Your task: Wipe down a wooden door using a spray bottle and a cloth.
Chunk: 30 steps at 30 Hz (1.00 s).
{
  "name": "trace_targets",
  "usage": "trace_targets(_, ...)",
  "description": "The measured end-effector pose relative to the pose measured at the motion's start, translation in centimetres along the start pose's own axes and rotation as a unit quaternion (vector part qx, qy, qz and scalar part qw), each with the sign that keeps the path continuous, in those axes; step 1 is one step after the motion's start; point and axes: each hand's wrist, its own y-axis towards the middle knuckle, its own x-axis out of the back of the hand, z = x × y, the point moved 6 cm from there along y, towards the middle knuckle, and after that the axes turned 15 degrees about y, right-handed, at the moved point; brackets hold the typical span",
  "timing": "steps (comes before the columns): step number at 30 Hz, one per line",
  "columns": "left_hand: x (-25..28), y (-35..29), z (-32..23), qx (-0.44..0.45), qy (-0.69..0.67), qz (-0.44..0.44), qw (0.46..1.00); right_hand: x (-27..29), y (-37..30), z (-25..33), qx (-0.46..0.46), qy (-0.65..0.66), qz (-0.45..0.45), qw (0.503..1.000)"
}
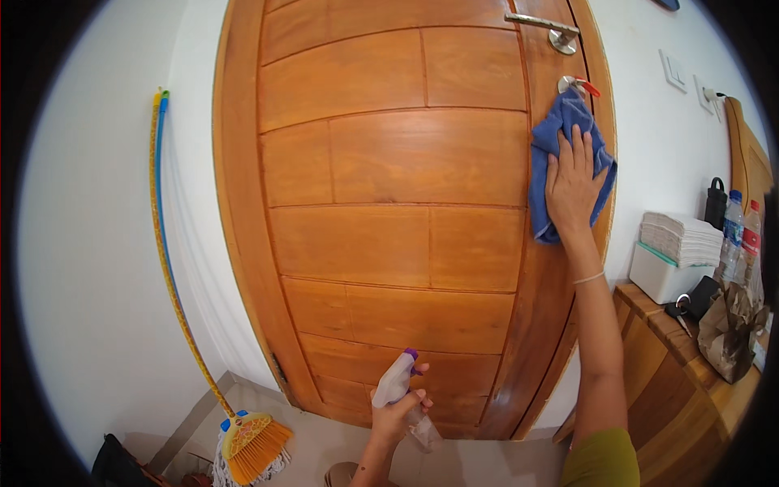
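Observation:
A blue cloth lies flat against the right edge of a brown wooden door, just below the keyhole. My right hand presses on it with fingers stretched out and slightly spread. Low in front of the door, my left hand is wrapped round a clear spray bottle with a purple nozzle, tilted up to the right. Above the cloth, a key with a red tag sits in the round lock plate. Higher still is the metal door handle.
A broom and a mop with a blue pole lean in the left corner. At right, a wooden table holds a tissue box, plastic bottles, keys and a crumpled brown bag. Wall switches are above.

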Motion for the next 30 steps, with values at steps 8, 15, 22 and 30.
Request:
trace_targets(8, -2.8, 1.2, 3.2, 0.021, -0.014, 0.063, 0.998, 1.3, -10.1, 0.5, -0.053, 0.052, 0.060, 0.995)
trace_targets(15, -3.6, 1.7, 3.2, 0.023, -0.044, 0.079, 0.996, -0.4, -5.8, 1.2, -0.026, 0.026, 0.039, 0.999)
trace_targets(22, -4.2, 3.0, 5.4, 0.041, -0.052, 0.105, 0.992, -3.1, 0.0, 2.8, -0.014, 0.021, -0.037, 0.999)
trace_targets(30, -3.7, 3.8, 8.3, 0.097, -0.067, 0.098, 0.988, -1.9, -6.4, 3.1, -0.049, 0.071, -0.011, 0.996)
